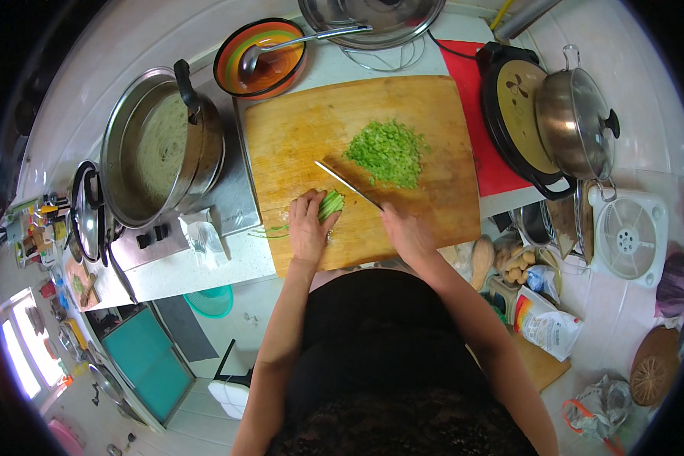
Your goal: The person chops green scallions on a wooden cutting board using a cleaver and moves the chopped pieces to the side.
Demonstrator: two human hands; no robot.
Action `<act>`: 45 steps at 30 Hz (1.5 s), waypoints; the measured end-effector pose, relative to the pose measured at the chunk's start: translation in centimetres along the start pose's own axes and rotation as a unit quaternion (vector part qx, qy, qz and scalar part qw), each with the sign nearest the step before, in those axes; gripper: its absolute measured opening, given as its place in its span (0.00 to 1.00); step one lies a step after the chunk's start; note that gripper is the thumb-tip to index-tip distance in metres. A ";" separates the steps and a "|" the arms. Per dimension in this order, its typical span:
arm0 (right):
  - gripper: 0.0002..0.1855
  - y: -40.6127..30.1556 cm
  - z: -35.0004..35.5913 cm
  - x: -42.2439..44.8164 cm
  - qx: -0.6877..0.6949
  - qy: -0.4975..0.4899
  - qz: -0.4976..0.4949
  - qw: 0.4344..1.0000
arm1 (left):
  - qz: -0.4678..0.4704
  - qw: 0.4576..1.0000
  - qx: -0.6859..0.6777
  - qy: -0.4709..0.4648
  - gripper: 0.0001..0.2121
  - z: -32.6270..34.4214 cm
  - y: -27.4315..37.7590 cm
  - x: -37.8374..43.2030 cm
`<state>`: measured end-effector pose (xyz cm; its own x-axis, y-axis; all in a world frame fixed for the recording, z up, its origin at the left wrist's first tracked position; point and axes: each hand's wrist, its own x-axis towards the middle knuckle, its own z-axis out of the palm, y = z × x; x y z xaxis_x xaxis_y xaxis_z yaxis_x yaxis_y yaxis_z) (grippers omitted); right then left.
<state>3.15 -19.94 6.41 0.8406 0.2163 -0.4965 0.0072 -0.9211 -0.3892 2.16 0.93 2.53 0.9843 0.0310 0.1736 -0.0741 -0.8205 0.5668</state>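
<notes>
My left hand (308,228) presses a small bunch of green stalks (331,204) onto the wooden cutting board (296,137). Their cut ends point right, and a few thin stems (276,229) trail out on the hand's left. In my right hand (407,233) is a knife (347,184), gripped at the handle, which the fingers hide. Its blade is seen nearly edge-on, slanting up and left, a little apart from the stalks. Beyond the blade lies a heap of finely chopped greens (389,154) on the board.
Left of the board, a large steel pot (206,142) of cloudy liquid stands on the stove. A striped bowl (222,62) with a ladle (251,60) sits behind. At right, a lidded pot (564,125) rests on an electric griddle (507,114). A crumpled white packet (204,236) lies near the counter's front.
</notes>
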 end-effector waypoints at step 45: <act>0.14 1.1 -0.9 -1.8 0.024 0.054 -0.039 0.997 | 0.151 0.987 -0.052 0.023 0.07 2.9 0.8 1.9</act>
<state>2.10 -21.61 7.59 0.8924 0.2477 -0.3771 0.0506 -0.8855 -0.4619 4.39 -1.35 0.97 0.9063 -0.1784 0.3831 -0.3822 -0.7328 0.5629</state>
